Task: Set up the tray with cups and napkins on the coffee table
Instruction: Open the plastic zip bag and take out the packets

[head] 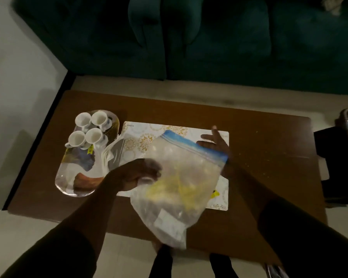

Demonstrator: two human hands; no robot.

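Head view: left hand (137, 174) grips a clear zip bag (177, 183) above the counter (259, 141). Right hand (214, 142), fingers spread, touches its blue top. Four cups (88, 128) sit on the tray (68, 183) near the left edge.

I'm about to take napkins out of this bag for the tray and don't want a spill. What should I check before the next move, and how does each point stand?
1. Bag held: ok, left hand grips its side, right hand is at the blue zip end.
2. Zip open: cannot tell, blurred.
3. Napkins inside: cannot tell; only yellow and white contents show.
4. Four cups upright on the tray: ok.
5. Free space on the tray: ok, near end bare.
6. Placemat flat on the table: ok.
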